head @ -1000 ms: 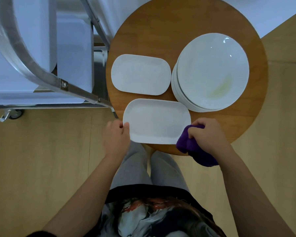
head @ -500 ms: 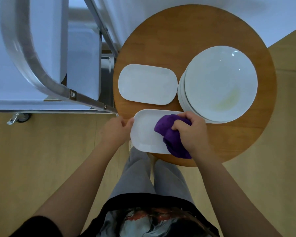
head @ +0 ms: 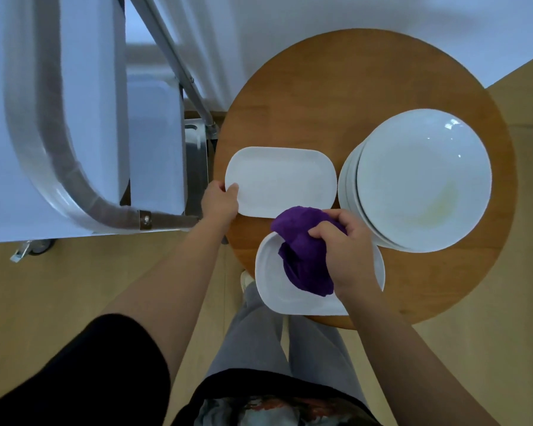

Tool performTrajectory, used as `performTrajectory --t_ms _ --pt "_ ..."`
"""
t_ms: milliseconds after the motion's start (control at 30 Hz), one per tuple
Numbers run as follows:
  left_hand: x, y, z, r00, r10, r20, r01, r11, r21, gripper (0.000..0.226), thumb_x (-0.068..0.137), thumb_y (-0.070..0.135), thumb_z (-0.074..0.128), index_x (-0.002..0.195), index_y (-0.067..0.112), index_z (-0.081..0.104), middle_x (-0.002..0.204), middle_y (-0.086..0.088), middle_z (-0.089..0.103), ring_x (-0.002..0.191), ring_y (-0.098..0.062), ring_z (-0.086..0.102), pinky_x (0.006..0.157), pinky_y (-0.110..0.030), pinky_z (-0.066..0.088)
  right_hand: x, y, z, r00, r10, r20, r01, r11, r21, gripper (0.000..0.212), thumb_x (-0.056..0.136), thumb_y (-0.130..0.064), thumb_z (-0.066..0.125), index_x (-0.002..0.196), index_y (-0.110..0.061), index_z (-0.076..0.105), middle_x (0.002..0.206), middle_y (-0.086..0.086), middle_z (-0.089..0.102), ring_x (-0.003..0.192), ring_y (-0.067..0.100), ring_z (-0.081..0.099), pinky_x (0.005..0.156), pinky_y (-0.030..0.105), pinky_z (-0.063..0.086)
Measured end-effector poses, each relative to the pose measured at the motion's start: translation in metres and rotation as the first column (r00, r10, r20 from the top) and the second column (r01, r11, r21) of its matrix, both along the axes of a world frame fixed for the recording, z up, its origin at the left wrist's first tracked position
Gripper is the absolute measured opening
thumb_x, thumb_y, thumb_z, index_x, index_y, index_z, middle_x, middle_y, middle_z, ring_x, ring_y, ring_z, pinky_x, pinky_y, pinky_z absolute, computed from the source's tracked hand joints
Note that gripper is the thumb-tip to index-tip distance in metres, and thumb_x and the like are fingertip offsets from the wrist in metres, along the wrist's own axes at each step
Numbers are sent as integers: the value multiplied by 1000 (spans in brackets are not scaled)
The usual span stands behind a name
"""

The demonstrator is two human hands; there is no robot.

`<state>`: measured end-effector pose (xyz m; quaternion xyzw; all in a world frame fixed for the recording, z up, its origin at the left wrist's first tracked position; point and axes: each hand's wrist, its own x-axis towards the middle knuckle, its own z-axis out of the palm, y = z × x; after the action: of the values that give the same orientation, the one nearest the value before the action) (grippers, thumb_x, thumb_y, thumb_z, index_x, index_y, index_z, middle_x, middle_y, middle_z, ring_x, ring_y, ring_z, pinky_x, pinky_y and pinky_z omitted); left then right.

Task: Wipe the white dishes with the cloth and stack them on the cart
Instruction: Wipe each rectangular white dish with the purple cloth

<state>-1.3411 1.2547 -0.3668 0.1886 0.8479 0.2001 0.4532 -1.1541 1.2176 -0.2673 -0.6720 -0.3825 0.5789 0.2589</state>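
Two white rectangular dishes lie on the round wooden table (head: 320, 96). The near dish (head: 277, 290) overhangs the table's front edge. My right hand (head: 348, 256) grips a bunched purple cloth (head: 305, 250) and presses it on that dish. My left hand (head: 219, 204) pinches the left rim of the far dish (head: 283, 179), thumb on top. A stack of round white plates (head: 422, 179) stands at the right of the table; the top plate has a faint yellowish smear.
The metal cart (head: 154, 142) with a curved steel handle (head: 43, 149) stands close to the table's left side; one caster (head: 34, 249) shows on the wooden floor. My legs are directly below the table's front edge.
My left hand let go of the near dish and moved up to the far dish's left rim. My right hand with the cloth stayed on the near dish, shifting slightly across it.
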Motion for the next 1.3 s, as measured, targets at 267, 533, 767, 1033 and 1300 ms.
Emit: performTrajectory --t_ms 267,533,767,1033,1300 --pt "-1 -4 11 652 401 643 -497 867 -37 32 100 33 43 129 17 47 123 -9 62 108 -29 62 90 -48 53 3 -9 1 993 -117 -10 117 993 -8 23 81 -10 61 89 -31 61 80 -20 65 86 11 60 59 20 46" --pt "-1 -15 29 640 358 679 -542 837 70 48 98 49 34 135 21 47 120 -6 66 107 -26 65 87 -44 56 14 -19 29 981 -164 -101 164 986 -8 28 79 -4 58 88 -30 63 84 -15 66 91 21 61 61 28 52" --pt "0 -48 90 606 179 775 -576 770 273 52 97 57 29 135 28 49 127 -6 63 113 -28 62 86 -48 55 32 -9 89 944 -219 -248 294 898 326 32 73 -23 55 96 -45 61 94 -28 63 88 -6 61 56 14 50" --pt "61 -88 144 487 -10 873 -604 718 345 60 99 54 16 113 31 69 118 -4 68 109 -26 65 77 -40 57 48 7 75 518 557 649 -748 663 29 87 83 -60 51 149 -30 1 156 -8 12 142 18 12 115 51 4" --pt "111 -107 163 571 -33 820 -520 759 393 52 84 63 38 122 34 56 115 0 69 104 -22 67 73 -37 57 54 -5 64 529 19 848 -521 797 307 77 88 -54 29 150 -10 13 156 20 7 143 38 5 113 47 17"
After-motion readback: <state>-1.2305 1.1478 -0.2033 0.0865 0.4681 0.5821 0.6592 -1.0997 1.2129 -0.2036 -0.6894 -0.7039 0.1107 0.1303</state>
